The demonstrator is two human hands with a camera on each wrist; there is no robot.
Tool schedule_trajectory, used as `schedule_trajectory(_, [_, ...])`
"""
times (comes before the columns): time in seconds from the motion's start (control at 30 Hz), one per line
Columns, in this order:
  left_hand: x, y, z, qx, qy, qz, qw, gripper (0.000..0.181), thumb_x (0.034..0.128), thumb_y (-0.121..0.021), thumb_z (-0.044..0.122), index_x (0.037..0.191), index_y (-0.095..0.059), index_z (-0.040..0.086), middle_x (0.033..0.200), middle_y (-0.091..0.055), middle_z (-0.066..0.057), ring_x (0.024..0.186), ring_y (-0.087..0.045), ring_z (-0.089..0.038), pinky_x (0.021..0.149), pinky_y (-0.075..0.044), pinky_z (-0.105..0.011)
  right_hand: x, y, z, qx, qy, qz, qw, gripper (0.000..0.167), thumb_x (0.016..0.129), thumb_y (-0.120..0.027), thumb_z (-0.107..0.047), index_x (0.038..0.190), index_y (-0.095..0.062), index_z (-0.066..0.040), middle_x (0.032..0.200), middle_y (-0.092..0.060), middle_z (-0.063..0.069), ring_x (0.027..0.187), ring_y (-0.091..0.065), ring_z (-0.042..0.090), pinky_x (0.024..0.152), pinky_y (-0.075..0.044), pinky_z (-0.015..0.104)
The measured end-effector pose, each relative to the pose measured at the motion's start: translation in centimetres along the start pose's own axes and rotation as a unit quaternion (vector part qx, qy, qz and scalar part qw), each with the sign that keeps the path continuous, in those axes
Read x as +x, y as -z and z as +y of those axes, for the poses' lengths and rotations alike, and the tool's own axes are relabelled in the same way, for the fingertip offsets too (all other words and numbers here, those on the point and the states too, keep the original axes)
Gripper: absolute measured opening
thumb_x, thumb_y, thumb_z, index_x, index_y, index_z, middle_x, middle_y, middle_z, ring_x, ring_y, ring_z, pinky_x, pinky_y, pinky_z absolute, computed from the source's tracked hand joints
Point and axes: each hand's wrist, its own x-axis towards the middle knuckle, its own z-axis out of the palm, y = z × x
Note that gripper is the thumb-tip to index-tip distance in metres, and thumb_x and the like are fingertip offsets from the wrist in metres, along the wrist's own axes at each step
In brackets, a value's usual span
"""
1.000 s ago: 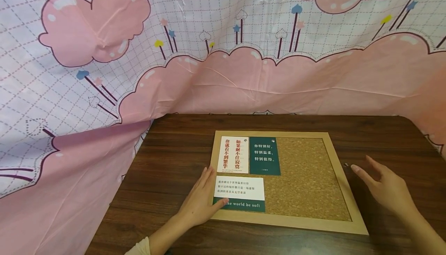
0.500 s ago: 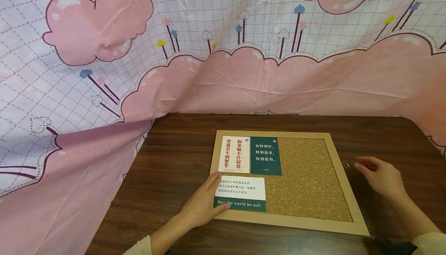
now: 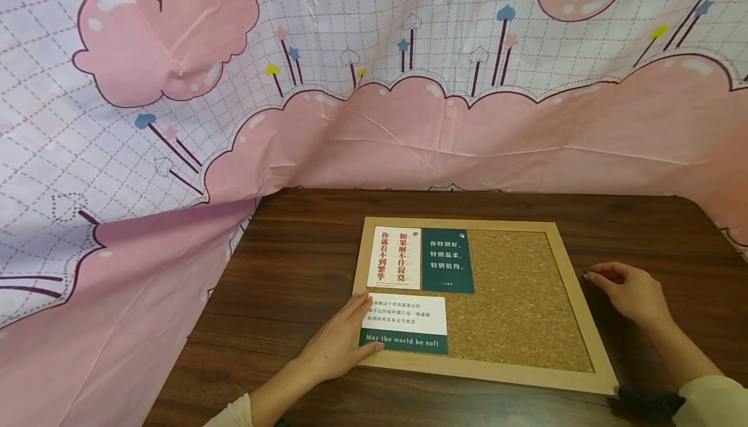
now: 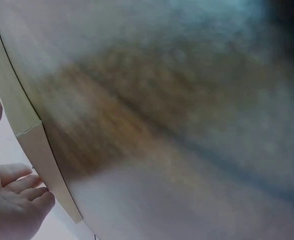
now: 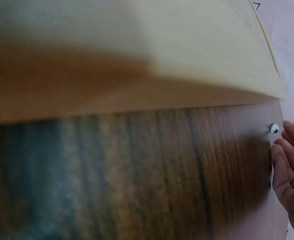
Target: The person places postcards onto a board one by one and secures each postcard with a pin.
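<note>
A cork board (image 3: 514, 304) in a pale wooden frame lies on the table with three printed cards on it. My left hand (image 3: 336, 342) rests at its left edge, fingers straight, the thumb on the lower-left white and green card (image 3: 404, 323). Above that card are a white card with red writing (image 3: 394, 258) and a dark green card (image 3: 447, 261). Right of the frame, my right hand (image 3: 634, 294) has its fingers bent and their tips at a small shiny push pin (image 5: 273, 128). Whether they pinch the pin is unclear.
The dark wooden table (image 3: 280, 245) extends around the board. Behind it hangs a pink and white patterned cloth (image 3: 374, 128). Small shiny pins sit at the upper right corners of the two upper cards. A dark strap (image 3: 648, 402) shows at my right wrist.
My right hand has bent its spread fingers and brought the tips to the push pin beside the frame. My left fingers have slid slightly down the board's edge.
</note>
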Motion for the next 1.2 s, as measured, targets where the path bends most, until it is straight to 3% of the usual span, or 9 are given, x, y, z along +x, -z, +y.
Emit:
schedule_trajectory(0.2, [-0.11, 0.14, -0.12, 0.013, -0.009, -0.009, 0.9998, 0.077, 0.0890, -0.065, 0.048, 0.146, -0.041, 0.003, 0.160, -0.025, -0.012, 0.148, -0.024, -0.029, 0.112, -0.036, -0.048, 0.12, 0.19, 0.05, -0.011, 0.002, -0.012, 0.9999, 0.042, 0.098, -0.055, -0.039, 0.103, -0.066, 0.001, 0.098, -0.068, 0.026, 0.077, -0.061, 0.029, 0.057, -0.038, 0.028])
schedule_trajectory(0.4, [-0.19, 0.29, -0.25, 0.023, -0.022, -0.009, 0.9994, 0.075, 0.0899, -0.064, 0.047, 0.145, -0.042, 0.001, 0.160, -0.026, -0.013, 0.148, -0.025, -0.031, 0.112, -0.036, -0.048, 0.19, 0.32, -0.08, -0.011, 0.010, -0.018, 0.9997, 0.040, 0.099, -0.054, -0.037, 0.102, -0.067, 0.001, 0.095, -0.069, 0.024, 0.073, -0.058, 0.021, 0.057, -0.037, 0.027])
schedule_trajectory(0.93, [-0.22, 0.63, -0.04, 0.024, -0.027, -0.006, 0.9993, 0.073, 0.0904, -0.063, 0.047, 0.144, -0.044, 0.001, 0.158, -0.028, -0.014, 0.146, -0.028, -0.033, 0.110, -0.038, -0.050, 0.77, 0.45, 0.20, -0.023, 0.017, -0.038, 0.9989, 0.041, 0.098, -0.055, -0.037, 0.101, -0.066, 0.002, 0.095, -0.068, 0.025, 0.075, -0.060, 0.026, 0.057, -0.040, 0.030])
schedule_trajectory(1.2, [-0.19, 0.58, -0.03, 0.027, -0.026, -0.005, 0.9993, 0.073, 0.0901, -0.064, 0.046, 0.143, -0.045, 0.001, 0.158, -0.029, -0.015, 0.146, -0.028, -0.032, 0.110, -0.038, -0.049, 0.74, 0.27, 0.24, -0.022, 0.016, -0.040, 0.9988, 0.038, 0.100, -0.053, -0.034, 0.102, -0.065, 0.001, 0.092, -0.067, 0.022, 0.072, -0.054, 0.020, 0.057, -0.037, 0.028])
